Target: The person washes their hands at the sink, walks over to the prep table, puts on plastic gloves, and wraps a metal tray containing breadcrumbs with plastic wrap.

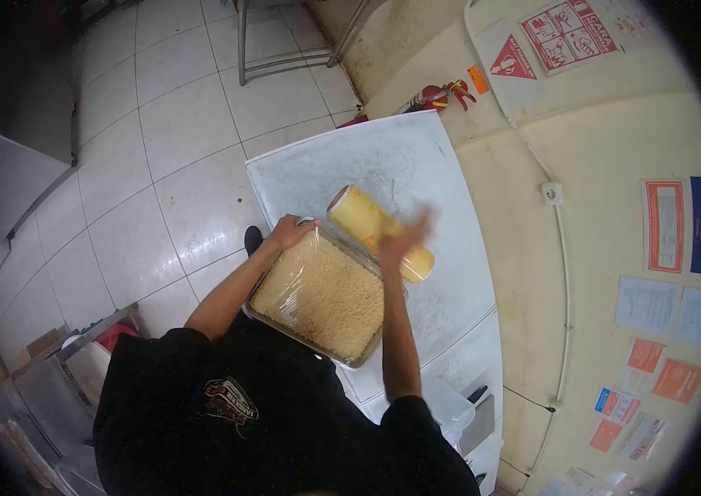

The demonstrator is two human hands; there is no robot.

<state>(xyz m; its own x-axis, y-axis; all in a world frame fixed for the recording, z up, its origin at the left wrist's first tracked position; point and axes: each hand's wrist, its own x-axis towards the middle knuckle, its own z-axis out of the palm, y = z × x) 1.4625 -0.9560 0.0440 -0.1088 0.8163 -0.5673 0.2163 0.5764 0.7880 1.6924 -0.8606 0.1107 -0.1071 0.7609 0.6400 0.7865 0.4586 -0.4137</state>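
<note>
A tray (321, 298) of pale, crumbly food lies at the near edge of the white table, with clear film stretched over its top. My left hand (291, 232) grips the tray's upper left corner, fingers bent over the rim and film. Just beyond the tray lies a thick yellow roll (356, 213), on its side and slanting down to the right. My right hand (407, 238) is over the roll's right part, blurred by motion; its fingers are too smeared to read, and whether it touches the roll is unclear.
The white table (458, 223) runs along a wall with posters and a socket (552, 193). A fire extinguisher (435, 98) stands past its far end. At the near right are a clear plastic container (443, 407) and a dark-handled tool (478, 394). A metal stand (242, 41) is on the floor.
</note>
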